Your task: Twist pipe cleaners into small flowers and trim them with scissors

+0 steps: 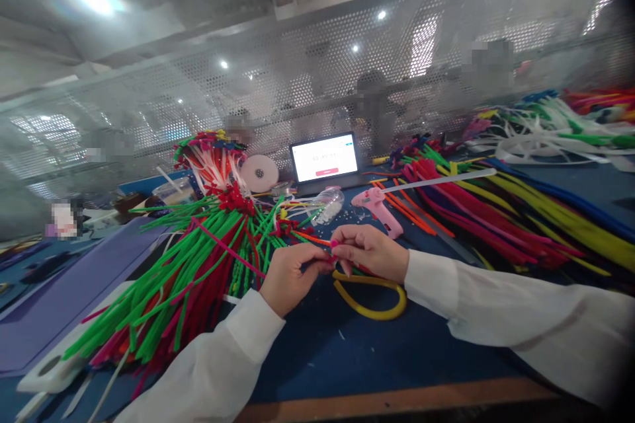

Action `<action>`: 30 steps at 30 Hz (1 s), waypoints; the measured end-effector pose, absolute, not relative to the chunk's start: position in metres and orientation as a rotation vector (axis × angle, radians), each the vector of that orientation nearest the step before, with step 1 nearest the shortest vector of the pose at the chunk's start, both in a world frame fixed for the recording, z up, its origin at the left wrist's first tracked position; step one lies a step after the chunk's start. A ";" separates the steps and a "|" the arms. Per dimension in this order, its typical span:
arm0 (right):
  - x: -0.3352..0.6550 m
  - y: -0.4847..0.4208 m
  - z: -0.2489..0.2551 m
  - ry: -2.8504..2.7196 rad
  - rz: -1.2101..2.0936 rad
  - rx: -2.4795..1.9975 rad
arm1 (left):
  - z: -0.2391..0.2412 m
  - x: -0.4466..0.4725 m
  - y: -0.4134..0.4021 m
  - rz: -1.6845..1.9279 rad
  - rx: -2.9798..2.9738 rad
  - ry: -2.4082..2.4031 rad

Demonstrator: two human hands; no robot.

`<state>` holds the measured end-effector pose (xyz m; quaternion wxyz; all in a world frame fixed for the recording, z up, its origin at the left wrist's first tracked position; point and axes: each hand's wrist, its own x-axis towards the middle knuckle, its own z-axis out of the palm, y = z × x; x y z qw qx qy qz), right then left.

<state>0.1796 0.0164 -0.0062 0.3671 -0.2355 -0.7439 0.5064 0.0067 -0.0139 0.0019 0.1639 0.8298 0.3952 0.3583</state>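
My left hand (294,272) and my right hand (370,251) meet over the middle of the table, thumbs and fingertips pinched together. Between them is a small pink pipe cleaner (334,244), mostly covered by the fingers. Just below my right hand, a yellow pipe cleaner (380,314) lies bent into an open loop on the blue tabletop. A thin orange strand (312,238) runs up to the fingertips from behind; whether it is held cannot be made out. Behind my right hand lies a pink hot glue gun (380,208) with a long glue stick in its back.
Green and red pipe cleaner stems (193,277) heap up on the left, beside purple sheets (74,304). More coloured pipe cleaners (486,218) spread to the right. A lit screen (325,160), a white spool (260,174) and a clear container (330,203) stand behind.
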 end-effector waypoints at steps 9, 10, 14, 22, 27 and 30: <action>0.180 0.005 -0.001 -2.164 1.130 -0.595 | 0.004 -0.021 0.000 1.188 3.452 0.707; 0.180 0.004 -0.001 -2.201 1.008 -0.602 | 0.004 -0.022 0.001 1.199 3.465 0.770; 0.184 0.007 -0.004 -2.193 0.464 -0.602 | 0.003 -0.020 0.001 1.225 3.305 1.152; 0.187 0.012 -0.013 -2.255 0.019 -0.570 | -0.005 0.011 -0.020 1.125 2.321 1.117; 0.185 0.009 -0.013 -2.242 0.046 -0.575 | -0.006 0.019 -0.022 1.146 1.936 1.096; 0.187 0.006 -0.006 -2.213 0.152 -0.600 | -0.005 0.017 -0.018 1.206 1.666 1.052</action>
